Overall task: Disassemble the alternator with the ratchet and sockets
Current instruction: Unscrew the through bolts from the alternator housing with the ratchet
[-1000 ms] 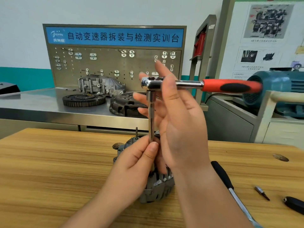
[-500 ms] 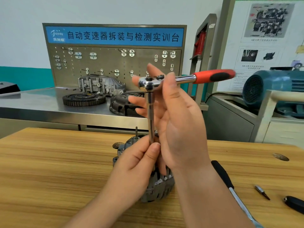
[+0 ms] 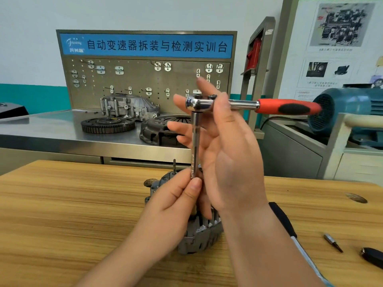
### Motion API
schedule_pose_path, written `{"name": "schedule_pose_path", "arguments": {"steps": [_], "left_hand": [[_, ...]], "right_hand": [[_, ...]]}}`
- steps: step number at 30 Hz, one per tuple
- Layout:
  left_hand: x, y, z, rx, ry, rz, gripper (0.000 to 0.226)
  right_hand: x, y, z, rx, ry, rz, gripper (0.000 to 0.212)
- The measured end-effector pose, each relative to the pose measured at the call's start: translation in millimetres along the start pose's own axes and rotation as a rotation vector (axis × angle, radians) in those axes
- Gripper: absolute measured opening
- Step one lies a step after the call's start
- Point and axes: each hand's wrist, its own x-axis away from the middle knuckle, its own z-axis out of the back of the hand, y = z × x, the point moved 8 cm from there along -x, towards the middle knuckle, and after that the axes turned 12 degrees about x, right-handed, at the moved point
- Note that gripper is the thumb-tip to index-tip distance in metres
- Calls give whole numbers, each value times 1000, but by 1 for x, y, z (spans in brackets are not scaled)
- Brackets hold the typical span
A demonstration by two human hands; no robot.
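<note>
A grey alternator stands on the wooden table, mostly hidden behind my hands. A chrome extension bar rises straight up from it to the ratchet, whose red and black handle points right. My left hand pinches the lower end of the bar between thumb and fingers. My right hand holds the ratchet at its head, thumb over the neck and fingers spread behind it. The socket end is hidden. A thin stud sticks up from the alternator's left side.
On the table to the right lie a black-handled tool, a small bit and a black object. Behind, a steel bench carries a flywheel, a clutch cover and a housing. A blue motor sits at right.
The ratchet handle swung away from me toward the back, then returned to point right. My left hand kept its pinch on the bar, and the alternator stayed put.
</note>
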Motion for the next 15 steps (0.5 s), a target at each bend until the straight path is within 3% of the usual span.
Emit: {"name": "schedule_pose_path", "arguments": {"steps": [5, 9, 13, 15], "left_hand": [[-2, 1, 1, -61, 26, -25, 27], [-2, 1, 1, -38, -10, -26, 32], [-1, 3, -2, 44, -68, -3, 38], [-2, 3, -1, 31, -64, 5, 32]], "right_hand": [[0, -15, -3, 153, -26, 179, 24], [-1, -8, -4, 58, -39, 95, 25], [-1, 5, -2, -56, -34, -47, 44], [-1, 2, -1, -22, -23, -30, 37]]}}
